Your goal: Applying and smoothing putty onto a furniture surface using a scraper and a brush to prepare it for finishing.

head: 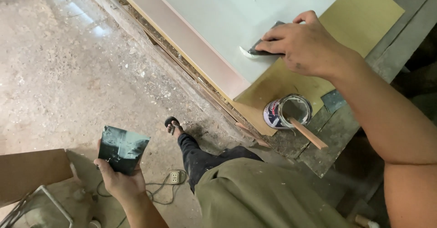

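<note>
My right hand (302, 43) presses a dark flat scraper (264, 43) against the white board (227, 14), with a smear of white putty (247, 53) at the blade's edge. My left hand (119, 178) is held low over the floor, gripping a second dark flat scraper (122, 147) smeared with pale putty. An open can (287, 111) with a wooden stick (308, 134) leaning out of it stands on the bench near the board's corner.
A tan sheet (359, 14) lies under the white board on a worn bench (327, 141). The dusty concrete floor (59, 64) holds a socket strip with cable (174, 177), a cardboard piece (29, 171) and a metal frame (43, 207). My leg and sandalled foot (173, 125) stand beside the bench.
</note>
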